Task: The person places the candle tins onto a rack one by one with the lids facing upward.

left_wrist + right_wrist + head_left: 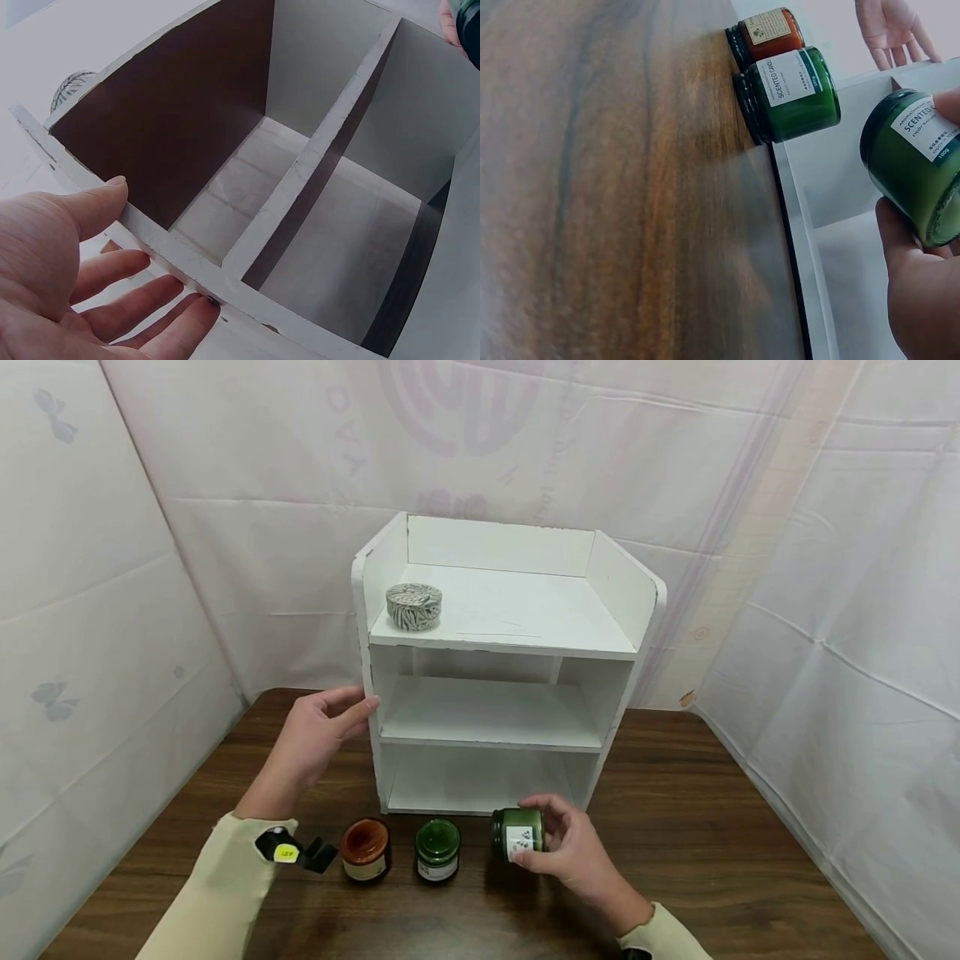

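Observation:
My right hand (573, 852) grips a green glass scented candle jar (521, 833) with a white label, thumb and fingers around its body. The jar is tipped sideways, its dark lid pointing left, in front of the shelf's lower right corner. At the left side panel of a white shelf unit (487, 746), my left hand (311, 735) touches the front edge with its thumb, the fingers extended along the outer side. Another green candle jar (437, 850) and an amber candle jar (365, 850) stand on the table, dark lids down in the right wrist view.
A round grey-and-white patterned tin (414, 607) sits on the left of the shelf's top board. The unit stands on a dark wooden table (697, 827). Pale printed sheeting (285, 568) hangs behind and along both sides.

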`<act>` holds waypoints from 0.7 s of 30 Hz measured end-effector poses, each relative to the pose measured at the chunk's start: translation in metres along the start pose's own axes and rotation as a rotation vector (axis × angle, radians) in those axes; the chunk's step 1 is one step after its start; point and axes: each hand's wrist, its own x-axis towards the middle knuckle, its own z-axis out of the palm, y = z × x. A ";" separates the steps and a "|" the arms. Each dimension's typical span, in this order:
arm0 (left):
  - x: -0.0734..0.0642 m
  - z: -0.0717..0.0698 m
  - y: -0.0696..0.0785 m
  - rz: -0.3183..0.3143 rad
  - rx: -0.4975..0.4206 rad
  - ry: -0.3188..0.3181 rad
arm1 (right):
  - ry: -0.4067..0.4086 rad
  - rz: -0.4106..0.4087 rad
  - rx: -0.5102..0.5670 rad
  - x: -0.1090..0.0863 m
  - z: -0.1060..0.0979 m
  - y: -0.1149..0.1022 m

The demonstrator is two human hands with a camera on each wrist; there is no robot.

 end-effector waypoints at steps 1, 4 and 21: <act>0.000 0.000 0.000 -0.001 -0.003 0.000 | -0.004 -0.002 -0.001 0.000 0.000 0.000; 0.000 0.000 0.000 -0.003 -0.010 -0.003 | -0.009 -0.003 -0.003 0.001 0.000 -0.002; 0.000 0.000 0.002 0.000 -0.001 -0.008 | -0.023 0.017 -0.055 0.001 -0.004 -0.011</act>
